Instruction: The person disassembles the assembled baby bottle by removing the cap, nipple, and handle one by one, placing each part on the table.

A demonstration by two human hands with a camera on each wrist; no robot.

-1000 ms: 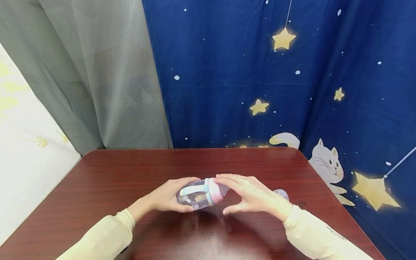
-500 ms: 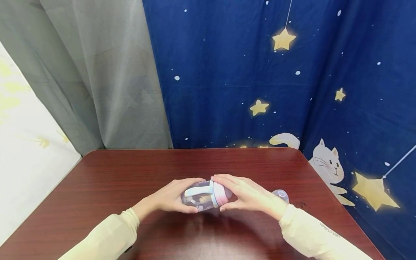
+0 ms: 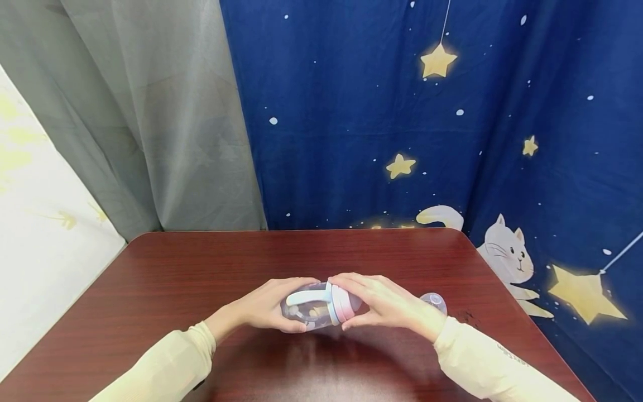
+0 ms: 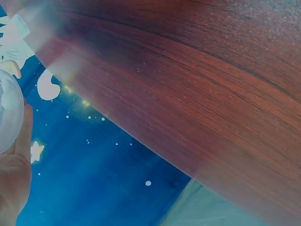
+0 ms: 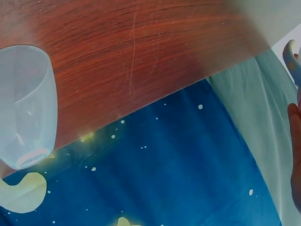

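Note:
Tilted on its side above the table is a clear baby bottle with pale blue handles and a pink collar. My left hand grips its rounded base, thumb in front and fingers behind. Around the collar, my right hand curls its fingers over the top with the thumb below; the teat end is partly hidden by that hand. In the left wrist view only the bottle's clear base and part of the left hand appear. At the right wrist view's edge shows part of the right hand.
A clear dome-shaped cap stands on the table behind my right wrist; the right wrist view shows the cap large and close. The reddish-brown table ends at a grey curtain and a blue star-patterned curtain.
My right hand has closed from loosely around the teat end onto the pink collar. The bottle and left hand have shifted slightly right. The cap has stayed put.

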